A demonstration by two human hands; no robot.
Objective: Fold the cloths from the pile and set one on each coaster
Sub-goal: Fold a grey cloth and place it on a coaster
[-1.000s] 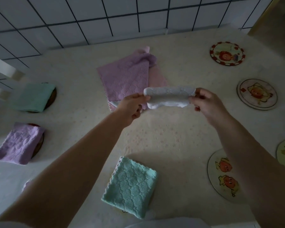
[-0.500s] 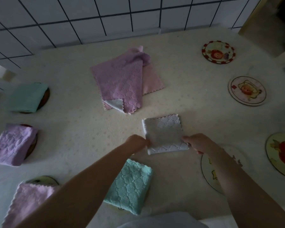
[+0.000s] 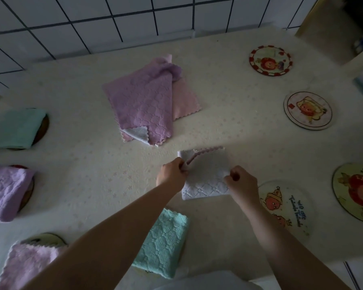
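A white cloth [image 3: 205, 176] with a pink zigzag edge lies folded on the table in the middle. My left hand [image 3: 172, 174] pinches its left edge and my right hand [image 3: 242, 182] pinches its right edge. Behind it lies the pile [image 3: 147, 105]: a purple cloth over a pink one, with a white corner showing. Bare coasters sit on the right: a near one [image 3: 289, 208] beside my right wrist, another at the right edge [image 3: 356, 193], a third [image 3: 308, 110] and a far one [image 3: 269, 60].
Folded cloths cover coasters on the left: green [image 3: 15, 128], purple [image 3: 6, 191] and pink [image 3: 29, 262]. A green folded cloth [image 3: 164, 241] lies near the front edge under my left forearm. A white tiled wall [image 3: 113, 19] runs along the back.
The white cloth came down from the air onto the table. My hands slid up its sides and now pinch its edges; the left one lifts a pink-edged layer.
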